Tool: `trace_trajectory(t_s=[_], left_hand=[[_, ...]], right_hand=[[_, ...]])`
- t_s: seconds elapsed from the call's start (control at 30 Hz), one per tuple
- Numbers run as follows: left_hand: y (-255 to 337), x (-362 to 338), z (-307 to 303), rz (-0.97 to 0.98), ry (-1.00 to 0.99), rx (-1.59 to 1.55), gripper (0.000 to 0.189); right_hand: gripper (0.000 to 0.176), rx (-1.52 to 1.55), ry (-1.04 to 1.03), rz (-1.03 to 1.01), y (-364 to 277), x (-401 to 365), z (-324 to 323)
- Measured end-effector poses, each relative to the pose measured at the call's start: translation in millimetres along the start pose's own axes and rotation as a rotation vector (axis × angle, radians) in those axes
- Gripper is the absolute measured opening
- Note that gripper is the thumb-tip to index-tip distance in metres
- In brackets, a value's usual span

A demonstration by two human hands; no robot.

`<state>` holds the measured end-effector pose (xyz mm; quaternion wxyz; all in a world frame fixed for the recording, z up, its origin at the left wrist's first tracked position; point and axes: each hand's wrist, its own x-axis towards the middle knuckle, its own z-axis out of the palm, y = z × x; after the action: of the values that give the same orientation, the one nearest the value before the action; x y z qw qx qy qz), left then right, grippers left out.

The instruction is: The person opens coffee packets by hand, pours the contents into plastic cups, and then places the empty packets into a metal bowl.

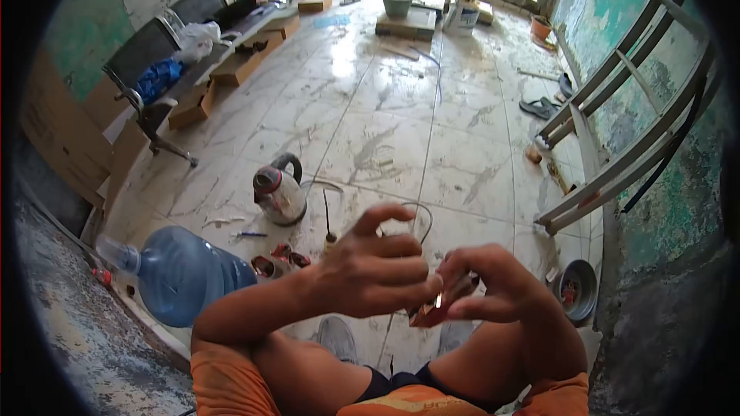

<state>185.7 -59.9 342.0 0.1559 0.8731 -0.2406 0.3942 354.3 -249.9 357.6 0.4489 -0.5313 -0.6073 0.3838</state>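
Both my hands meet in front of my lap. My right hand (493, 281) grips a small reddish-brown box (422, 316), a pack or matchbox by its look, with a bright spot at its upper edge. My left hand (378, 270) comes across from the left; its thumb and lower fingers are pressed together beside the box, while the index finger is bent and raised. What sits between those left fingertips is hidden. Beyond my left hand stands an electric kettle (280, 196), upright on the tiles. Red and silver parts (279, 262) lie behind my left forearm.
A large blue water jug (185, 273) lies on its side at left. On the right are a metal bowl (578, 289) and a ladder (617, 108) leaning on the wall. Linked chairs (142, 58), cardboard boxes (193, 104), a bucket (461, 15) and sandals (539, 108) stand farther off.
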Motion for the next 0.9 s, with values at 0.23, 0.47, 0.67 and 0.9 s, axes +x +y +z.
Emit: trace_trajectory(t_s=[0.23, 0.47, 0.67, 0.9], left_hand=[[7.8, 9.1, -10.5, -0.216, -0.415, -0.243, 0.025], [-3.2, 3.8, -7.4, -0.323, -0.686, -0.479, 0.023], [-5.7, 17.2, -30.0, -0.219, -0.343, -0.36, 0.013], [-24.2, -4.9, -29.9, -0.543, 0.019, -0.432, 0.011]], right_hand=[[0.011, -0.414, -0.04, -0.2, 4.0, -6.4, 14.2], [0.016, -0.719, 0.062, -0.235, 11.8, -11.5, 28.9], [0.014, -0.384, 0.487, -0.236, 7.8, -16.5, 25.3], [0.025, -0.151, 1.02, -0.079, 7.8, -13.1, 9.5]])
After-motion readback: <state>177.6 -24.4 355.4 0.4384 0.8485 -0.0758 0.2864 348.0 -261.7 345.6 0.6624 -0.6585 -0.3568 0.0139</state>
